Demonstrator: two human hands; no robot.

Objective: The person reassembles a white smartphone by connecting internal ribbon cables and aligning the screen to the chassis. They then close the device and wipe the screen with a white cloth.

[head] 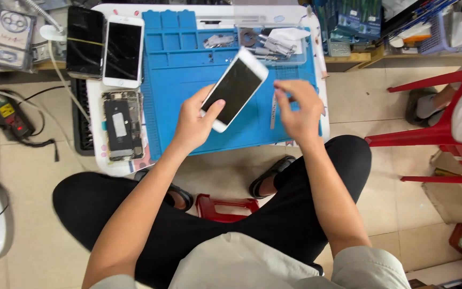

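White phone (235,88) in left hand (192,124), right hand (297,109) just beside.

Phone (235,88): white frame, black screen. Mat (188,80): blue, gridded with compartments. Desk (100,144): white. Second phone (123,51): white, black screen. Chair (439,128): red. Trousers (188,230): black. Floor (380,176): beige tiles noted.

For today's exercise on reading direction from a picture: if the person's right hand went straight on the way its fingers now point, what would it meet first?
The right hand, blurred, points up and left toward the white phone that the left hand holds over the blue mat. It would probably meet that phone's edge first, though depth is unclear.
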